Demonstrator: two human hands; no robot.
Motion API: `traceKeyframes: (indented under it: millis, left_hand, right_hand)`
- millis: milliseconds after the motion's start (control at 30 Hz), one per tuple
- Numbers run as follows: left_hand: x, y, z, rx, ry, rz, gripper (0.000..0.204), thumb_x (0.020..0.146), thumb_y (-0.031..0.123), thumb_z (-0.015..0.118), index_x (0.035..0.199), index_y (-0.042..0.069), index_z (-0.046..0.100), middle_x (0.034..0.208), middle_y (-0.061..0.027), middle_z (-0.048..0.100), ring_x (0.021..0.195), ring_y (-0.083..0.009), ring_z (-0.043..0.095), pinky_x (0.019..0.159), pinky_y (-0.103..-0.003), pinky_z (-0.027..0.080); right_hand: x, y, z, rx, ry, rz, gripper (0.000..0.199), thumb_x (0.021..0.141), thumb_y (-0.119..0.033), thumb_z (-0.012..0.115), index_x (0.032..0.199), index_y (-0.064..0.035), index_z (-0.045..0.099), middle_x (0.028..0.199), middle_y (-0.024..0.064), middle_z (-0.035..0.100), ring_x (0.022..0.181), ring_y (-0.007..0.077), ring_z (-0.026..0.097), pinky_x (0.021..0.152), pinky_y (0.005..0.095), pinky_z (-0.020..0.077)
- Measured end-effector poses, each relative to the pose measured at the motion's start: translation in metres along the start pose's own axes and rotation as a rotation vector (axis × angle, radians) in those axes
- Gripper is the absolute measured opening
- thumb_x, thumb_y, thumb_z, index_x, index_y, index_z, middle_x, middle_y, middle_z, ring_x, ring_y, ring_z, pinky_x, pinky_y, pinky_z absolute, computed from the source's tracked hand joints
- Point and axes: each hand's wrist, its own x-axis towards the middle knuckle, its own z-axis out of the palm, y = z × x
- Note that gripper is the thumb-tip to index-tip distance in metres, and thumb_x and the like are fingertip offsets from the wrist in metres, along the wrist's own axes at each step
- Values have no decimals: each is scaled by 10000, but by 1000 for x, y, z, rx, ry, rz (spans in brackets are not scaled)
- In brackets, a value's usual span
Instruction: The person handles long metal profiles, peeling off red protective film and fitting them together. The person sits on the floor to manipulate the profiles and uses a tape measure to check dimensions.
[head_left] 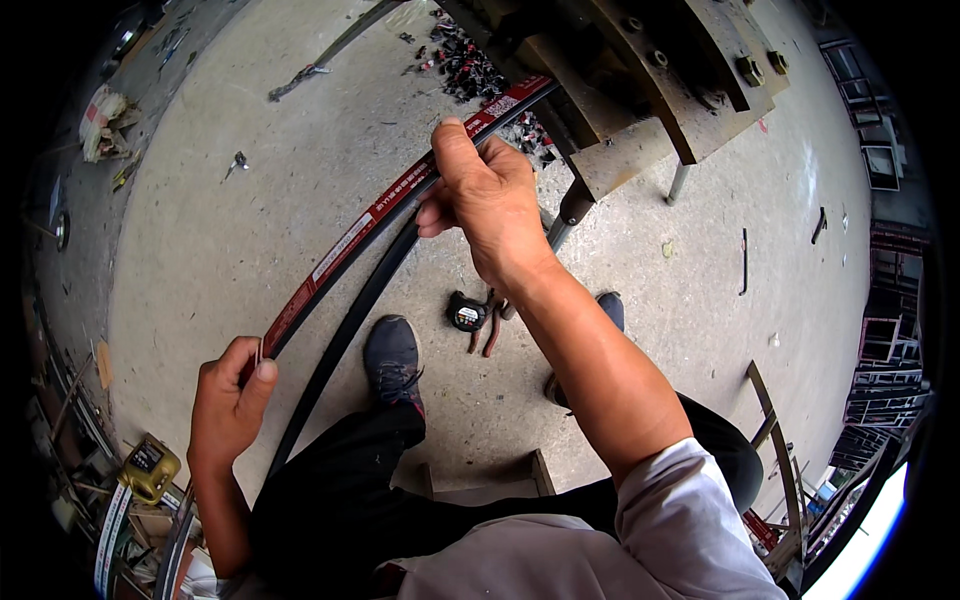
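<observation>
A long dark profile strip with red printed film (385,205) runs diagonally from lower left up to a heavy metal machine (625,165), where its far end goes in among the plates. My right hand (497,205) is closed around the strip a little short of the machine, thumb on top and fingers beneath. Near its lower end, my left hand (225,410) pinches the same strip between thumb and fingers; the palm hides the tip. A second, plain black strip (340,340) curves below the first, from under my right fingers down beside my leg.
Between my feet lie a black tape measure (467,312) and red-handled pliers (492,328). Black and red offcuts (465,65) are heaped beside the machine. A yellowish container (150,468) stands at lower left. Dark metal frames (885,340) are stacked along the right.
</observation>
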Motion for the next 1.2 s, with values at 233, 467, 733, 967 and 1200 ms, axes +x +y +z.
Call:
traceKeyframes:
  millis: [233,467,733,967,1200]
  left_hand:
    - [-6,8,4,71,62,29,350,1087,361,698,1128,15,664,710,3,500,661,-85,446,593,-299,401]
    - [-5,5,7,94,65,46,335,1082,340,704,1147,14,667,707,-16,515,647,-97,459,591,-306,411]
    - [2,6,4,131,84,76,327,1078,333,708,1131,16,654,691,-32,504,632,-126,464,596,-312,425]
    - [32,1,-14,188,78,116,339,1090,360,686,1107,23,650,712,-39,502,646,-137,455,615,-318,436]
    - [41,1,-14,205,81,128,358,1090,377,684,1110,22,648,718,-54,512,653,-148,472,624,-324,446]
  right_hand:
    - [5,6,-6,38,-73,-14,446,1100,-434,655,964,-13,598,688,100,669,522,187,671,523,322,590]
    - [9,10,-8,24,-92,-26,443,1108,-413,615,921,-13,594,688,113,672,532,183,668,513,326,586]
    - [9,2,-3,68,-66,-39,436,1111,-400,607,966,11,602,716,107,665,532,173,656,505,317,583]
    - [17,5,2,93,-1,-53,449,1103,-410,629,1010,28,600,766,102,663,564,175,660,521,320,591]
    - [19,4,-4,77,-3,-39,523,1086,-511,674,1061,2,576,766,106,687,608,199,710,575,335,628]
